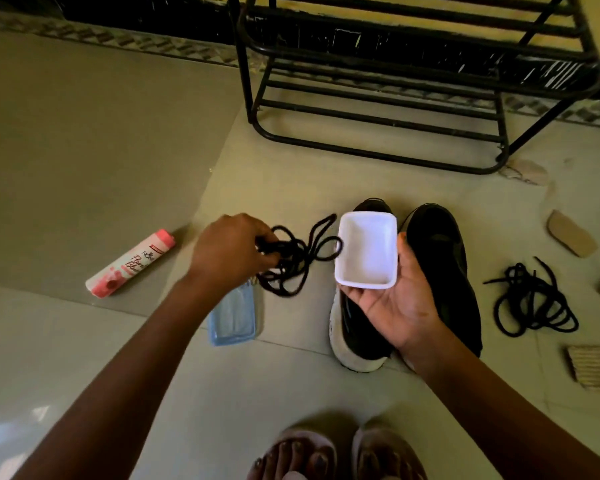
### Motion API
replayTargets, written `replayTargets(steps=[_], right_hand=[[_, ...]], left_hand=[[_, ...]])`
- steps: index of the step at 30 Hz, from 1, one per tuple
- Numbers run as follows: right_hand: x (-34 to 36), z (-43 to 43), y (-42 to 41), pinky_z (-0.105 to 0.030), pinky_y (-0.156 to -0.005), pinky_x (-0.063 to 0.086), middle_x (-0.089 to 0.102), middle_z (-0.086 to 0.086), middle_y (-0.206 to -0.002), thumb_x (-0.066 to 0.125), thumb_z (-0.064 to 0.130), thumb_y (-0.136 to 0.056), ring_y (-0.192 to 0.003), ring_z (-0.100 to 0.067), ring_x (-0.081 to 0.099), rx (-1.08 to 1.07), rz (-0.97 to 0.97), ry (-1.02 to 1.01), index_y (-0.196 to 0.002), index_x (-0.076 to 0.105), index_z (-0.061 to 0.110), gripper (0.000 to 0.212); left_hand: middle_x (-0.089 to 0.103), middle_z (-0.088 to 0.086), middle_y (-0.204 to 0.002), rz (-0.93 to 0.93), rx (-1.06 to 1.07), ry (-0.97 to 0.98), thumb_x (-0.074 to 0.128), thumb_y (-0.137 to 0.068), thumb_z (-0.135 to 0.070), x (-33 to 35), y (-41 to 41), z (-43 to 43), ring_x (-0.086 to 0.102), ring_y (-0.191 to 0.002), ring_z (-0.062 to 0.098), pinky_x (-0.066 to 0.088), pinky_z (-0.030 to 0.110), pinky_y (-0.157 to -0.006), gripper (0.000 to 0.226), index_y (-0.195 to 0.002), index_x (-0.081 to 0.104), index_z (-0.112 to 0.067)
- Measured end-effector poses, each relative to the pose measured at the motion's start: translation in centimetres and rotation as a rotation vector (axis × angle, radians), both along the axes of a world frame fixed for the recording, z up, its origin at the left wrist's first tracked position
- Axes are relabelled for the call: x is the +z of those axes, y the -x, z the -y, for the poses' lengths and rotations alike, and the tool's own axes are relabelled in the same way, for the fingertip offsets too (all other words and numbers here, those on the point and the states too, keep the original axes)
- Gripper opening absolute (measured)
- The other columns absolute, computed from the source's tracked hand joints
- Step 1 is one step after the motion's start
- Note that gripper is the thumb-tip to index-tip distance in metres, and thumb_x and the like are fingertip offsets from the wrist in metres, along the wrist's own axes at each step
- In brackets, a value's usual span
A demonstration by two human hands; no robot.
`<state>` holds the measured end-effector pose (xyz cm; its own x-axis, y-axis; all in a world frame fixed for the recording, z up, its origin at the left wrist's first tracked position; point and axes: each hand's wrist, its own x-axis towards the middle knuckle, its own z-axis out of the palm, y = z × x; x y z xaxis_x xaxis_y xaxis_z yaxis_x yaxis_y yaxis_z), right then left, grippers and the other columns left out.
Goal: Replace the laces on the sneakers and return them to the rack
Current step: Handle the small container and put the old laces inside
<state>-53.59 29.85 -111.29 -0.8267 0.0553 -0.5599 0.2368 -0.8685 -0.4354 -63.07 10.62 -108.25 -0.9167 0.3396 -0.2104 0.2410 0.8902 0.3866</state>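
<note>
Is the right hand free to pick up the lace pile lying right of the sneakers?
Probably not yet: the right hand holds the white tub; nothing else blocks the lace pile.

Glossy tile floor (94, 140); matt black metal rack (378, 98); white plastic tray (366, 251), smooth; laces (298, 258) braided cloth, matt.

Both bare arms reach forward and down, coming in from the bottom corners. The left hand (229, 251) is turned palm down, and its curled fingers grip a bunch of black laces (289, 250). The right hand (392, 306) lies palm up (its fingers are hidden underneath) and holds a small white tub (366, 251), thumb against its side. Two feet (293, 457) show at the bottom.
</note>
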Motion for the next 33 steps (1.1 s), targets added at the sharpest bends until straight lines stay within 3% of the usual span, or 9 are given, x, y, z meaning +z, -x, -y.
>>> replayTargets(steps=[6,10,14,16,23,26,29,31,33], right_hand=[[0.2,-0.1,-0.1,-0.04,-0.08,0.055,0.053,-0.01,-0.135,0.052,0.049,-0.084,-0.112,-0.029,0.057,0.019,-0.036,-0.003,-0.14,0.045,0.018,0.064],[0.2,0.0,-0.2,-0.042,-0.079,0.054,0.057,-0.01,-0.131,0.076,0.047,-0.067,-0.109,-0.029,0.061,0.026,-0.054,0.014,-0.135,0.05,0.018,0.079],[0.0,0.0,-0.3,-0.04,-0.078,0.054,0.046,-0.013,-0.143,0.048,0.05,-0.089,-0.113,-0.03,0.056,0.055,-0.039,-0.011,-0.142,0.041,0.016,0.063],[-0.2,0.0,-0.4,-0.04,-0.077,0.054,0.046,-0.014,-0.143,0.045,0.05,-0.09,-0.115,-0.03,0.055,0.056,-0.041,0.002,-0.142,0.041,0.017,0.062],[0.2,0.0,-0.4,-0.039,-0.076,0.055,0.048,-0.014,-0.141,0.044,0.049,-0.092,-0.111,-0.03,0.057,0.062,-0.033,0.013,-0.142,0.042,0.016,0.06],[0.2,0.0,-0.4,-0.04,-0.078,0.055,0.048,-0.013,-0.141,0.045,0.049,-0.09,-0.112,-0.03,0.057,0.06,-0.037,0.015,-0.141,0.043,0.017,0.061],[0.2,-0.2,-0.5,-0.039,-0.078,0.055,0.049,-0.013,-0.14,0.045,0.049,-0.091,-0.112,-0.029,0.056,0.067,-0.062,0.009,-0.142,0.041,0.017,0.061],[0.0,-0.4,-0.6,-0.039,-0.079,0.055,0.048,-0.012,-0.139,0.047,0.049,-0.09,-0.113,-0.029,0.056,0.075,-0.065,0.005,-0.143,0.04,0.017,0.062],[0.1,-0.4,-0.6,-0.04,-0.081,0.053,0.045,-0.013,-0.142,0.059,0.05,-0.084,-0.114,-0.029,0.055,0.089,-0.076,0.013,-0.144,0.039,0.017,0.071]], left_hand=[[0.07,-0.003,-0.099,0.118,-0.047,0.087,0.067,-0.081,-0.035,-5.3,-1.6,-0.5,0.063,-0.093,0.019,0.044,0.025,-0.072,0.02,-0.099,0.071,-0.028],[0.068,0.002,-0.103,0.058,-0.089,0.214,0.058,-0.088,-0.035,-7.0,-1.9,-0.9,0.062,-0.095,0.022,0.049,0.029,-0.075,0.023,-0.108,0.067,-0.029],[0.064,0.008,-0.104,-0.051,-0.099,0.294,0.052,-0.091,-0.028,-7.3,-1.3,-0.9,0.061,-0.097,0.026,0.049,0.032,-0.073,0.025,-0.111,0.065,-0.025],[0.063,0.008,-0.107,-0.083,-0.108,0.302,0.052,-0.091,-0.026,-7.2,-1.0,-1.0,0.059,-0.1,0.025,0.049,0.032,-0.074,0.025,-0.112,0.065,-0.023],[0.061,-0.002,-0.113,-0.052,-0.172,0.209,0.057,-0.088,-0.038,-7.1,-2.4,-1.3,0.048,-0.11,0.022,0.044,0.03,-0.076,0.028,-0.113,0.064,-0.027],[0.054,-0.003,-0.125,-0.03,-0.195,0.199,0.062,-0.085,-0.038,-6.8,-3.1,-1.1,0.043,-0.115,0.023,0.04,0.029,-0.083,0.04,-0.124,0.057,-0.031],[0.046,0.004,-0.135,-0.078,-0.095,0.046,0.07,-0.079,-0.039,-6.8,-3.8,-0.2,0.042,-0.119,0.029,0.041,0.037,-0.092,0.056,-0.131,0.052,-0.026],[0.048,0.01,-0.129,-0.124,0.045,-0.082,0.07,-0.079,-0.042,-7.3,-4.3,0.7,0.046,-0.115,0.031,0.046,0.042,-0.087,0.059,-0.129,0.05,-0.018],[0.049,0.014,-0.121,-0.152,0.155,-0.067,0.06,-0.085,-0.046,-8.1,-4.7,1.7,0.049,-0.108,0.032,0.05,0.043,-0.079,0.055,-0.125,0.046,-0.01]])
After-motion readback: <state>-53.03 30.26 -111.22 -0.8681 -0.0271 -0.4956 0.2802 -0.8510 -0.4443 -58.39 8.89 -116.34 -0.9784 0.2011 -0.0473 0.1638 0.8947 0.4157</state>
